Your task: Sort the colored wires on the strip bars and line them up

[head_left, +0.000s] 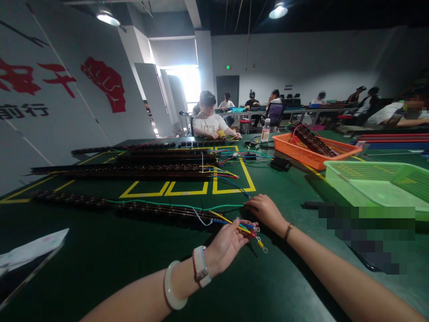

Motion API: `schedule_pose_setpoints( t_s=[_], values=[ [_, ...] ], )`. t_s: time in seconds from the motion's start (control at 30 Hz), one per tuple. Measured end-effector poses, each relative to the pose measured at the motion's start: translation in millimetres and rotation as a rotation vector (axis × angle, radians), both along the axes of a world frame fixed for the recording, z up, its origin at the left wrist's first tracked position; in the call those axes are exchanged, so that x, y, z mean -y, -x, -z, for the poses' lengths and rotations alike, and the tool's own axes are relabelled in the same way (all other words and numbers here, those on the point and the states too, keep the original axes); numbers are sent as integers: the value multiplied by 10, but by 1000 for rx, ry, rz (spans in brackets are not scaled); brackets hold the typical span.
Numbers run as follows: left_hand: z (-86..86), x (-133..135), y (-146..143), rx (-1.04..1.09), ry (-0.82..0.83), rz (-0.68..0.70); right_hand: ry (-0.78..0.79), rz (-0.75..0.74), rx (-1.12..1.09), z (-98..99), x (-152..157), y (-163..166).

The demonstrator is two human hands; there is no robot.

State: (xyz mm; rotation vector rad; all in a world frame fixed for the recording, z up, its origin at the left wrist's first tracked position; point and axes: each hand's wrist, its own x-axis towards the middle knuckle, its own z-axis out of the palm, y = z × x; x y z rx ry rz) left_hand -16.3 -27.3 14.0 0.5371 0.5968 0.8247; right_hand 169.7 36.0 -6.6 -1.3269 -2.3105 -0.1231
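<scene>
Wire leads (223,218) at centre, near side of the table, are held at their right end by the left hand (228,241); thumb and fingers are closed on them. Ring terminals (265,250) are left poking out past the fingertips, with yellow, blue and red sleeves visible. Leads are run out of the right end of a dark bundle (161,211), laid left to right on the table.

Right hand (266,211) is placed just beyond, at the right end of a green wire (231,205); its fingers are bent downward and together, but whether anything is gripped can't be told. A blue wire (239,188) is led to the same fingertips from the far bundles (134,171).

Green table (140,273) is marked with yellow tape (234,191); small marks on the tape can't be read. An orange basket (301,154) is set at far right, loaded with another dark bundle (310,138); a green basket (372,167) is set nearer. The label on a bottle (266,130) can't be read.

Across the table, something yellow is handled by a person in a white shirt (209,123). On the left wall (67,40), "干" is printed in red and "前行" in black, beside a red fist graphic (104,82).
</scene>
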Motion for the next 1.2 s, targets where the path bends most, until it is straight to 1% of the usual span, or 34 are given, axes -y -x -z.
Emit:
schedule_pose_setpoints(
  t_s=[0.1, 0.17, 0.27, 0.33, 0.43, 0.5, 0.57, 0.7, 0.9, 1.07, 1.13, 1.2],
  values=[
    [-2, -11, 12, 0, 18, 14, 12, -29, -43, 20, -8, -34],
    [-8, -28, 17, -1, 29, 18, 9, -50, -103, -7, 22, -48],
    [-13, -62, 22, 7, 44, 18, -32, -106, -210, -122, 132, -54],
    [-1, -83, 26, 7, 54, 9, -60, -208, -207, -224, 229, -44],
    [38, -100, 31, -2, 37, 28, -84, -387, -42, -350, 354, -2],
    [65, -103, 31, 2, 14, 44, -90, -440, 117, -399, 404, 33],
    [80, -100, 26, 17, 13, 32, -96, -452, 245, -429, 429, 60],
    [63, -92, 0, 24, 68, -42, -103, -415, 369, -475, 454, 84],
    [3, -73, -37, 12, 37, -44, -27, -340, 373, -482, 499, 140],
    [-13, -64, -17, 13, 26, -26, 11, -264, 225, -402, 461, 112],
    [-2, -67, -7, 14, 12, -14, 28, -186, 135, -374, 420, 71],
    [20, -72, 1, 12, -7, -1, 79, -98, 21, -352, 377, 33]
  ],
)
